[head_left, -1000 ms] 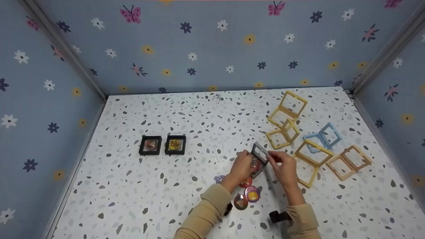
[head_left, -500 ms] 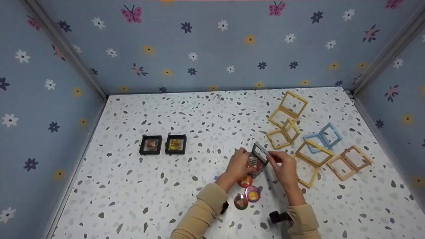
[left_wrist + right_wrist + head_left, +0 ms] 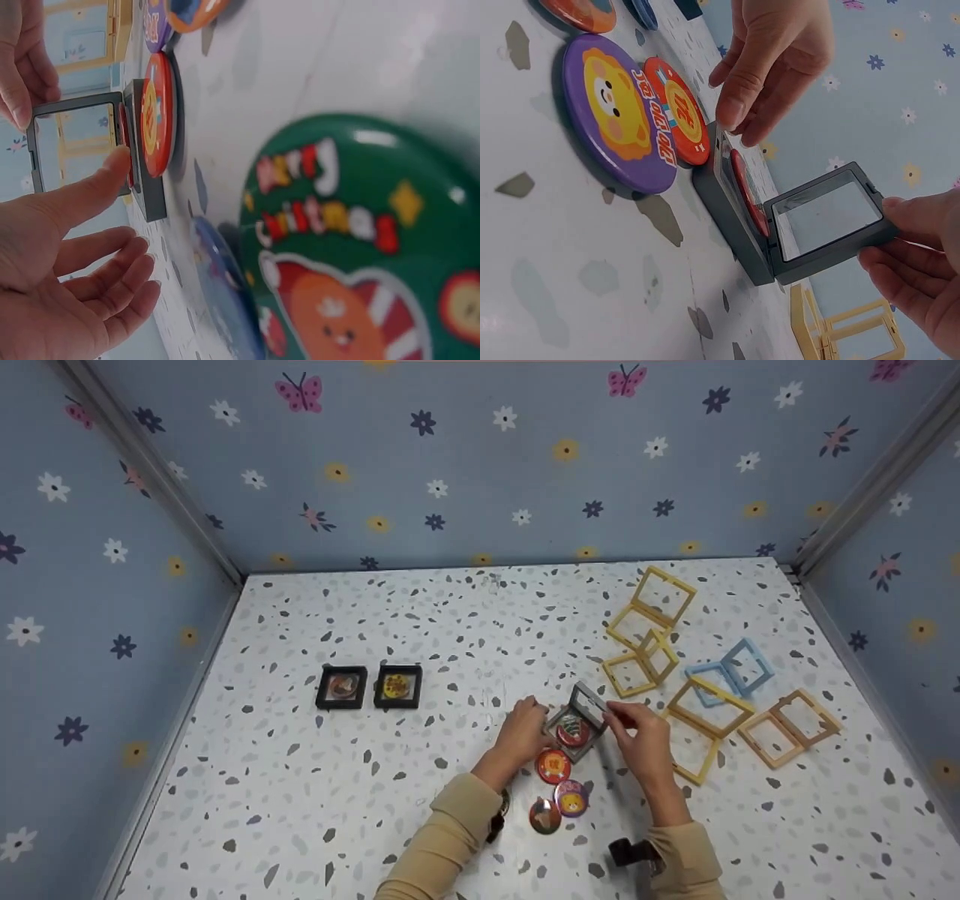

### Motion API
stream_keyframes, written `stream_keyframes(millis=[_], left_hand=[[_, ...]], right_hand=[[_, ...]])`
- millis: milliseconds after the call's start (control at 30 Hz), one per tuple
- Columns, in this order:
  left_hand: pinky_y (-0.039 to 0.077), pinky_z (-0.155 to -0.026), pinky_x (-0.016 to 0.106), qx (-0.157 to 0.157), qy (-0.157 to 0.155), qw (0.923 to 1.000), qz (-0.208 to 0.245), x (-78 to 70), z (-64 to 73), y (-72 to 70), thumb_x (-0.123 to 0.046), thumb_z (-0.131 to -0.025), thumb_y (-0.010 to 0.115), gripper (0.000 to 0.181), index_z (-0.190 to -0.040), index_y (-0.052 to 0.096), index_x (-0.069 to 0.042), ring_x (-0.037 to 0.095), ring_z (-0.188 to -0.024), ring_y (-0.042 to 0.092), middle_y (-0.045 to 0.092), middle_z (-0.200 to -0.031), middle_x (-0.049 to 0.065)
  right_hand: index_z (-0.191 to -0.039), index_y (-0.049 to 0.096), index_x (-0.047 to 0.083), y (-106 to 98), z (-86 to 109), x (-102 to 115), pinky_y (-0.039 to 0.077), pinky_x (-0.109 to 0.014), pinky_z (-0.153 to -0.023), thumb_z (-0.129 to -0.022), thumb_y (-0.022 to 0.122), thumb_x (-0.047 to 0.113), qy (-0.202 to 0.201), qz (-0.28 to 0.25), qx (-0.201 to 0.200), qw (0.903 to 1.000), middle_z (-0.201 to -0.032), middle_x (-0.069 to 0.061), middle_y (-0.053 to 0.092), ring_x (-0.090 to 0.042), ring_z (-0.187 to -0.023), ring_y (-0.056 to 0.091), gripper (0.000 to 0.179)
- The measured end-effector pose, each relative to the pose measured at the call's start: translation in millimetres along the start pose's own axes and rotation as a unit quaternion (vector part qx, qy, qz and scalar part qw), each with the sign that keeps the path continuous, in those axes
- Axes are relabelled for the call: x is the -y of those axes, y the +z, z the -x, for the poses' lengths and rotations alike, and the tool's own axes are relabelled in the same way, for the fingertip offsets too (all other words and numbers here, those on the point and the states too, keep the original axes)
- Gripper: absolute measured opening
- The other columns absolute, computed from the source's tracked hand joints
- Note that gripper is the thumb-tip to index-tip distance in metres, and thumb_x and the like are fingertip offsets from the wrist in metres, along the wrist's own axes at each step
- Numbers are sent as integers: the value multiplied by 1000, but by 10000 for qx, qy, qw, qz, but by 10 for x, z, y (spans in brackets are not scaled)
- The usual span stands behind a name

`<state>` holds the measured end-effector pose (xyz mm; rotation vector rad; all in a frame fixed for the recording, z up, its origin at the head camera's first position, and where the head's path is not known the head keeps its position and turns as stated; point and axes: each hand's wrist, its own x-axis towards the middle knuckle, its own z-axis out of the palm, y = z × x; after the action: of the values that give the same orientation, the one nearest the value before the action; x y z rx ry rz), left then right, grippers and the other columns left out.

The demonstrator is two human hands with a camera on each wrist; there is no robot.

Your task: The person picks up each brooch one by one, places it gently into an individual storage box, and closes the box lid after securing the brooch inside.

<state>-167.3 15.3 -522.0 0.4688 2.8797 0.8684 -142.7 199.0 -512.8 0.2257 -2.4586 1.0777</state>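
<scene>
A grey hinged display frame (image 3: 584,751) stands unfolded on the table, and a red round badge (image 3: 573,730) with a green tree-like print lies in its lower half. My right hand (image 3: 643,735) pinches the edge of the raised lid between thumb and fingers, plain in the right wrist view. At the frame's left side is my left hand (image 3: 519,733), holding nothing, its fingers loosely extended; whether the thumb touches the frame I cannot tell. Close by lie an orange-red badge (image 3: 553,766), a purple bear badge (image 3: 571,798) and a dark green badge (image 3: 545,816).
Two black frames (image 3: 341,687) with badges inside stand at the left. To the right are several unfolded frames: yellow frames (image 3: 694,769), a blue frame (image 3: 742,667) and a light-brown frame (image 3: 787,727). A blue badge (image 3: 225,289) shows in the left wrist view. Patterned walls (image 3: 480,457) enclose the table.
My left hand has drawn back leftward from over the grey frame, uncovering the red badge in it. My right hand stays on the lid.
</scene>
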Motion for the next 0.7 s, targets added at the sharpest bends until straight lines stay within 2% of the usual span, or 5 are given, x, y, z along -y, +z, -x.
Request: stream_keyframes(millis=[167,400,700], left_hand=[[44,-78,34,-11,-53,9999,-143,27,-3,4,-13,-66,75,31,-91,63,1,26,-91,53,56,-103,15],[44,-69,31,-5,4,9996,-278,58,-12,28,-10,-67,72,25,-88,61,0,22,-78,52,54,-83,9],[43,-63,30,-63,135,9997,-183,58,-22,37,-13,-70,71,17,-78,61,-2,20,-69,50,51,-72,5]], right_hand=[[-91,68,1,-5,0,10,48,-29,-60,-78,66,4,48,-5,14,10000,-79,-7,63,-13,-67,58,14],[-91,68,1,-9,4,27,48,-27,-60,-78,65,6,16,7,81,10000,-82,-7,64,-13,-68,57,14],[-91,68,1,-11,32,70,49,-30,-61,-78,65,7,102,-3,365,9993,-81,-5,63,-13,-68,58,14]])
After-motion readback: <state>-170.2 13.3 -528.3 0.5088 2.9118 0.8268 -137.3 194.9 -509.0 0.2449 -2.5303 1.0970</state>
